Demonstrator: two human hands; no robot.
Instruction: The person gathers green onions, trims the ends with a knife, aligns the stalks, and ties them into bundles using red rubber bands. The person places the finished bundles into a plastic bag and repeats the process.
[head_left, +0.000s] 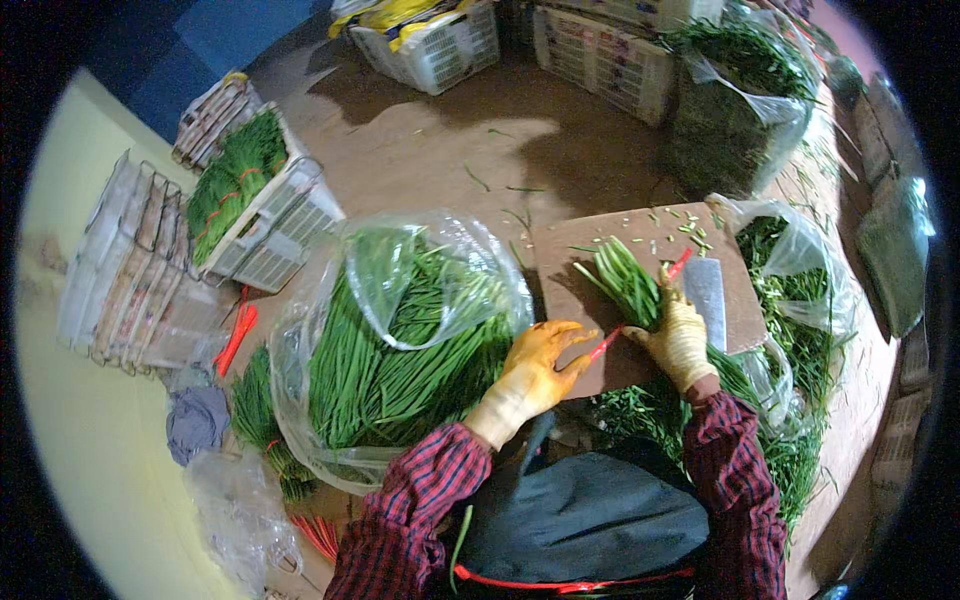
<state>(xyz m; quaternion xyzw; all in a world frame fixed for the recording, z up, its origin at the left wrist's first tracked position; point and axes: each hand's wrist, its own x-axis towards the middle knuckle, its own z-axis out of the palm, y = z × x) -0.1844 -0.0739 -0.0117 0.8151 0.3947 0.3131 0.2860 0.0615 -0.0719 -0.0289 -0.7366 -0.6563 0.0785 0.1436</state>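
Observation:
My right hand (679, 334), in a pale stained glove, grips a bunch of cut green stalks (630, 285) over a brown board (577, 244). The cut pale ends point up and left, and the leafy part trails under the wrist. A red tie strip (609, 341) shows on both sides of the bunch; its middle is hidden. Its lower end is at the thumb of my left hand (536, 364), which wears an orange-yellow glove and appears to pinch it. Right of the bunch, a broad metal blade (705, 300) lies flat on the board, its handle not visible.
A clear plastic bag (397, 341) full of long green stalks stands left of the board. Loose greens and plastic (795, 300) lie at the right. A crate (277, 225) holds tied bunches beside stacked crates (135, 277). Red strips (236, 337) lie on the floor.

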